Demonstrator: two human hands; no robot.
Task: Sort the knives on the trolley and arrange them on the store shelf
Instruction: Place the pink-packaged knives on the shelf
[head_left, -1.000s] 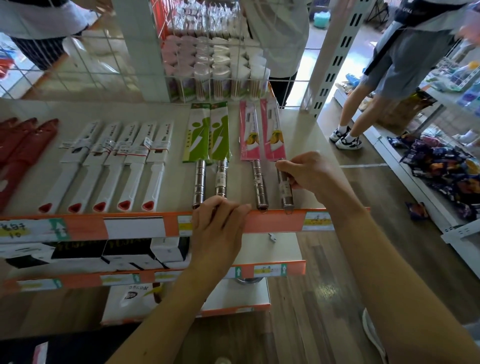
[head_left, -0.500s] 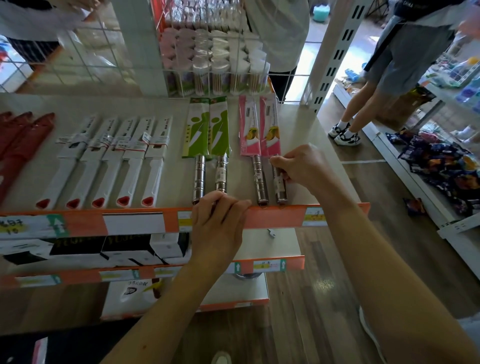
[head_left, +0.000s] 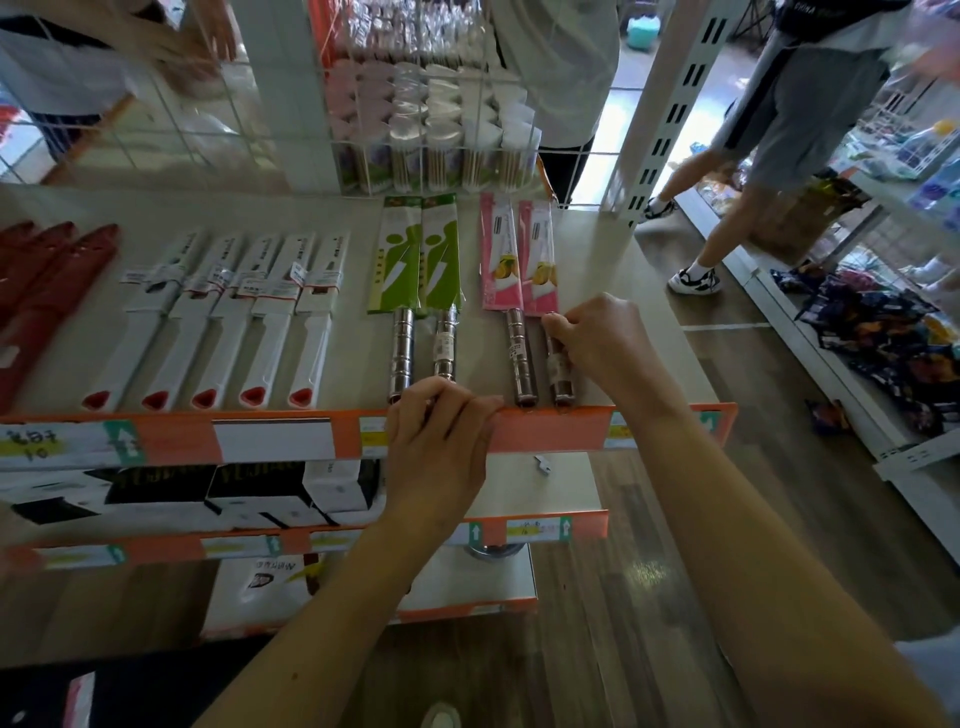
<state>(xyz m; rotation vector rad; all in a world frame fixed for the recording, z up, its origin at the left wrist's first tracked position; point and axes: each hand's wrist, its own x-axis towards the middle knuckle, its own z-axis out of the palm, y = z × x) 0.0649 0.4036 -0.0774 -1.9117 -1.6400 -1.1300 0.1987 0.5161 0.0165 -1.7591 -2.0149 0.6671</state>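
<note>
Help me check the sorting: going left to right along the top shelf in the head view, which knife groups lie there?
Dark red sheathed knives → white plastic-handled knives with red tips → steel-handled knives in green sleeves → steel-handled knives in pink sleeves.

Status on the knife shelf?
Left hand hooked over price rail. Right hand pinching rightmost pink knife by its handle. Second pink knife close alongside.
</note>
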